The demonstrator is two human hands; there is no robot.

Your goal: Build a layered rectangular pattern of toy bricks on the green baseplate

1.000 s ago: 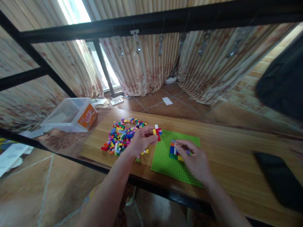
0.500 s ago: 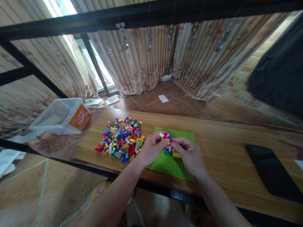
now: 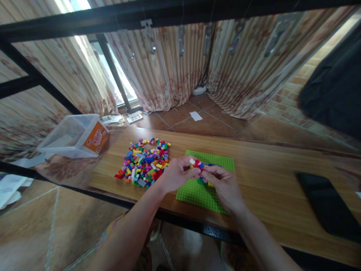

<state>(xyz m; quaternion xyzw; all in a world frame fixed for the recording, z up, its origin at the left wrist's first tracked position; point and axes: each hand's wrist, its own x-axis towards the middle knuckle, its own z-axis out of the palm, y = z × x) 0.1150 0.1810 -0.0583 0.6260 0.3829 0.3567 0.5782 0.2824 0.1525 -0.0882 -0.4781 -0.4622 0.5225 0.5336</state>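
A small cluster of joined toy bricks, with white, red, blue and yellow pieces, is held up over the green baseplate. My left hand grips its left side between thumb and fingers. From the right, my right hand pinches at the cluster's edge; its fingertips hide the exact piece they touch. Beneath the hands, more bricks in green, blue and yellow show on the baseplate, partly covered by my fingers.
Left of the baseplate lies a heap of loose coloured bricks on the wooden table. A clear plastic bin with an orange label stands beyond the table's left end. A black phone rests on the right. A dark metal bar crosses above.
Both hands stay at the brick cluster, with the fingers shifted slightly. The cluster has turned a little, showing more of its red and blue pieces. The camera view has moved slightly.
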